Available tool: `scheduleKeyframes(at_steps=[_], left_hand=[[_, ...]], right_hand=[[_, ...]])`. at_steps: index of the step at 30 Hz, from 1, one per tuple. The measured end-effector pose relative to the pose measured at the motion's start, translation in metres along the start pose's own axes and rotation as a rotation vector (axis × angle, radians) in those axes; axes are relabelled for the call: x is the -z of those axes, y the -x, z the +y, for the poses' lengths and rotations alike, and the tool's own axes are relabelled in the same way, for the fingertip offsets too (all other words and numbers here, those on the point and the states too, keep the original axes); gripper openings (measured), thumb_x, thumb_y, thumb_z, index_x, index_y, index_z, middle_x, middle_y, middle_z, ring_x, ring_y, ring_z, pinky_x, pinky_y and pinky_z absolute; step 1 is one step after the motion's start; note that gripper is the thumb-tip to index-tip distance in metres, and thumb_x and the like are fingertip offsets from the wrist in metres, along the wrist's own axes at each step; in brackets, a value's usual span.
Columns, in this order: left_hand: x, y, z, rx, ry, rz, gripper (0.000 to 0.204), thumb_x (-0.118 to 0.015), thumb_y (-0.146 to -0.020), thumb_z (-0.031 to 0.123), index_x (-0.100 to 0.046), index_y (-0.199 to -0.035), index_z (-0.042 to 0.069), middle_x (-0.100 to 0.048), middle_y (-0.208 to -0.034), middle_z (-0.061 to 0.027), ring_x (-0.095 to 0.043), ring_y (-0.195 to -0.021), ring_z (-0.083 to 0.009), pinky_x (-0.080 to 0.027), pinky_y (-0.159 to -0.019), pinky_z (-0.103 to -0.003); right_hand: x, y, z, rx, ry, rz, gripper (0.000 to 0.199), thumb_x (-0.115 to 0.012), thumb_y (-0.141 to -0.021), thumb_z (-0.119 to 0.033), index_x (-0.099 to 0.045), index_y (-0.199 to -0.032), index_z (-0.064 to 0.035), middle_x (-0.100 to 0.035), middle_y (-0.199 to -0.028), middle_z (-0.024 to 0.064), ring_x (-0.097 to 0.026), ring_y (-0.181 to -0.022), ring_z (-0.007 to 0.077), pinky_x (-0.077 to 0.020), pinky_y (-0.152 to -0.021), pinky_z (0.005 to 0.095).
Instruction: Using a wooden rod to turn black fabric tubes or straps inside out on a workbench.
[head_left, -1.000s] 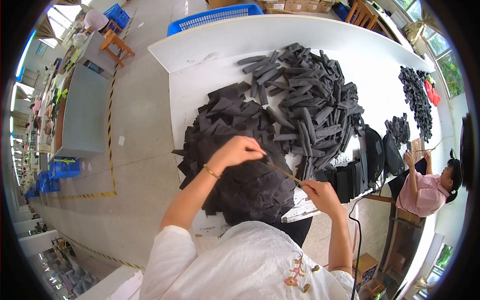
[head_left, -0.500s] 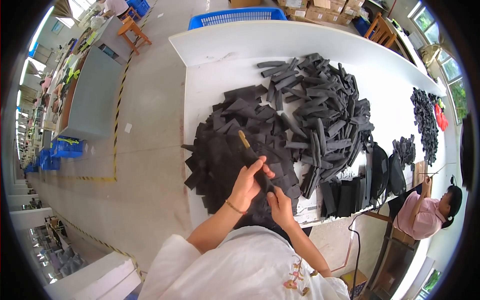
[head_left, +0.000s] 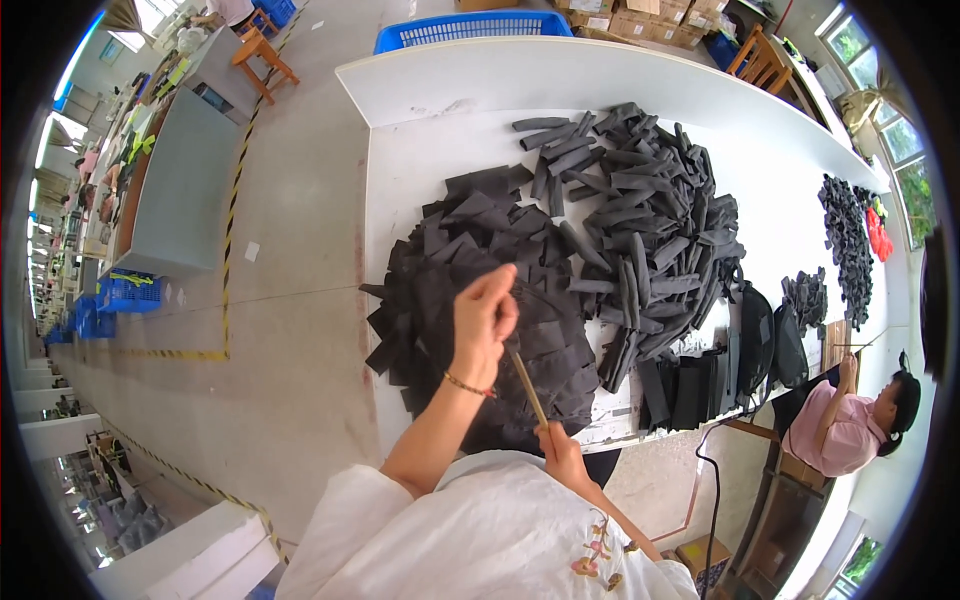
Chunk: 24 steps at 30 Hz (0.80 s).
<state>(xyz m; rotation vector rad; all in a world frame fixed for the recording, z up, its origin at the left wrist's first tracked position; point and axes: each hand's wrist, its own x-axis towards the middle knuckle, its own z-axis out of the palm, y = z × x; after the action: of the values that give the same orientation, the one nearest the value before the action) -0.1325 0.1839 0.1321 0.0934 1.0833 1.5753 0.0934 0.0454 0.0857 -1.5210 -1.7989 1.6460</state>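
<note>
My right hand (head_left: 562,455) is closed around the lower end of a thin, tan-gold stick (head_left: 528,388). The stick is bare and points up and left toward my left wrist. My left hand (head_left: 484,318) is raised over a heap of flat black fabric pieces (head_left: 490,205), its fingers curled together. Whether it holds one of the dark pieces I cannot make out against the black heap. Right of the flat pieces lies a big pile of rolled black fabric tubes (head_left: 650,230) on the white table (head_left: 440,150).
A raised white board (head_left: 600,80) edges the table's far side, with a blue basket (head_left: 470,30) behind it. At the right are black fabric strips (head_left: 690,390), a black mesh item (head_left: 758,340) and smaller black piles (head_left: 848,245). A co-worker in pink (head_left: 845,430) sits at the far right.
The stick was inside a black fabric tube held by both hands; now it is bare in my right hand. My left hand has moved up and away, and my right hand has moved lower.
</note>
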Motion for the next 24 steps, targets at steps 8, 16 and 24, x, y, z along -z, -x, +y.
scheduleKeyframes(at_steps=[8, 16, 24], left_hand=[[0.006, -0.023, -0.017, 0.110, 0.142, 0.101, 0.014, -0.065, -0.090, 0.016, -0.065, -0.093, 0.003, -0.042, -0.051, 0.0039, -0.030, -0.036, -0.0051, -0.022, -0.037, -0.021], [0.000, -0.020, -0.071, 0.244, 0.419, 0.180, 0.017, -0.066, -0.088, 0.017, -0.053, -0.080, 0.010, -0.048, -0.059, 0.0011, -0.035, -0.042, -0.0066, -0.027, -0.041, -0.022], [0.007, 0.006, -0.061, 0.061, -0.210, -0.140, 0.040, -0.066, -0.088, 0.025, -0.057, -0.121, 0.003, -0.066, -0.097, -0.0073, -0.062, -0.086, -0.0116, -0.049, -0.070, -0.024]], right_hand=[[0.070, 0.054, 0.007, -0.141, -0.066, -0.142, 0.013, -0.057, -0.092, -0.014, -0.058, -0.088, -0.0016, -0.058, -0.066, 0.0170, -0.060, -0.057, 0.0252, -0.0459, -0.055, 0.0348], [0.023, -0.062, -0.055, 0.282, -0.059, 0.568, 0.022, -0.071, -0.084, -0.009, -0.058, -0.102, -0.0043, -0.046, -0.060, -0.0019, -0.040, -0.053, 0.0052, -0.0341, -0.049, 0.0215], [0.054, -0.098, -0.079, 0.209, -0.231, 0.446, 0.012, -0.060, -0.092, -0.007, -0.058, -0.082, -0.0011, -0.047, -0.068, -0.0020, -0.042, -0.061, 0.0071, -0.0347, -0.055, 0.0222]])
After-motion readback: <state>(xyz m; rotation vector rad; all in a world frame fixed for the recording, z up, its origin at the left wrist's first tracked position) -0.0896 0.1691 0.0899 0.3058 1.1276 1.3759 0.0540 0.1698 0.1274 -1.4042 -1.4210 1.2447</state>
